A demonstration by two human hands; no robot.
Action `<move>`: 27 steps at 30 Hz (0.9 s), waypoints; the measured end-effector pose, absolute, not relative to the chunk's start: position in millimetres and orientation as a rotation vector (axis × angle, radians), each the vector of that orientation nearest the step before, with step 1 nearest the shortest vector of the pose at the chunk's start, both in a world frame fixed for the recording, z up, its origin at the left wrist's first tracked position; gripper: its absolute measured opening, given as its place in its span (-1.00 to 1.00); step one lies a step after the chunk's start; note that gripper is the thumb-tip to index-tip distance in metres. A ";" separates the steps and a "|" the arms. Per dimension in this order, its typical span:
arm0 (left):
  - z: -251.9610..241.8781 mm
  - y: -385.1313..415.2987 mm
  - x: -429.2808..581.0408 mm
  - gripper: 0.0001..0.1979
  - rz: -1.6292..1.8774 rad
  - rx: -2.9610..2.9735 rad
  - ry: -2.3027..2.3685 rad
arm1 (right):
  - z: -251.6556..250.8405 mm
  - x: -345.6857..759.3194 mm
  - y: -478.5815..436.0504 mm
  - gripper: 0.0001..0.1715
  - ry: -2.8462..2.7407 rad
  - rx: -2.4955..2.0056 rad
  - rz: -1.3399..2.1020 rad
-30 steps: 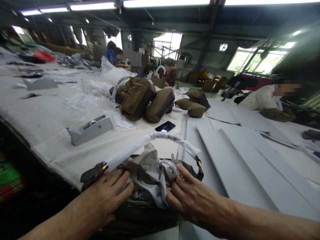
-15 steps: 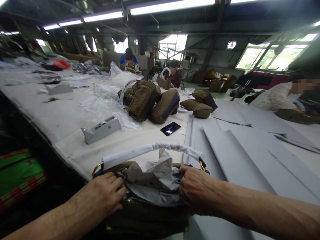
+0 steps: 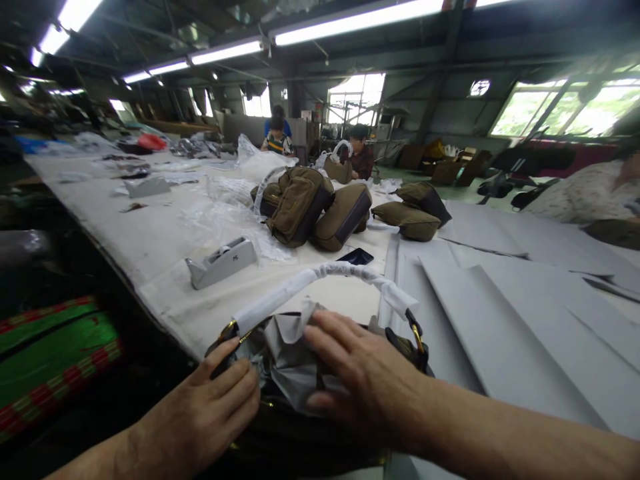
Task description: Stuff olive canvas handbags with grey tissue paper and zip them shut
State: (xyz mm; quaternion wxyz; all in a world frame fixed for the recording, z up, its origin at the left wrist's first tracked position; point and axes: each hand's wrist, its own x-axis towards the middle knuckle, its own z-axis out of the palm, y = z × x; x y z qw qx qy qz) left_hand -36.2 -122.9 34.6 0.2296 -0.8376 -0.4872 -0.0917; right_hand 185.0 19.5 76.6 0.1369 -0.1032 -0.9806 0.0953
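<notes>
A dark olive handbag (image 3: 300, 437) stands open before me, its handle (image 3: 280, 291) wrapped in white and arching over the mouth. Crumpled grey-white paper (image 3: 290, 357) fills the opening. My left hand (image 3: 213, 400) grips the bag's left rim, beside the gold zipper and the ring of the handle. With fingers stretched out, my right hand (image 3: 365, 373) lies flat against the paper at the mouth's right side. The bag's lower part is dark and partly hidden by my hands.
Beyond the bag are a grey tape dispenser (image 3: 223, 262), a phone (image 3: 357, 256) and several olive bags (image 3: 300, 207). Grey sheets (image 3: 505, 313) cover the table's right side. A green bag (image 3: 55, 360) is at lower left. People sit across the table and at far right.
My right hand has let go of the bag's right rim and moved left onto the paper, its fingers now spread. The left hand stays at the left rim. The view has shifted slightly.
</notes>
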 end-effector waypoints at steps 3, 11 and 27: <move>33.6 -118.4 -38.8 -0.69 -0.153 -2.301 -1.351 | 44.8 174.7 9.7 0.07 -3.053 -0.334 0.227; 39.0 -115.9 -41.9 -0.88 0.049 -2.288 -1.531 | 56.5 166.7 16.1 -0.08 -3.378 -0.685 -0.026; 40.8 -102.0 -38.6 -0.89 0.260 -2.572 -1.497 | 32.7 175.1 13.9 -0.27 -3.297 -0.331 -0.078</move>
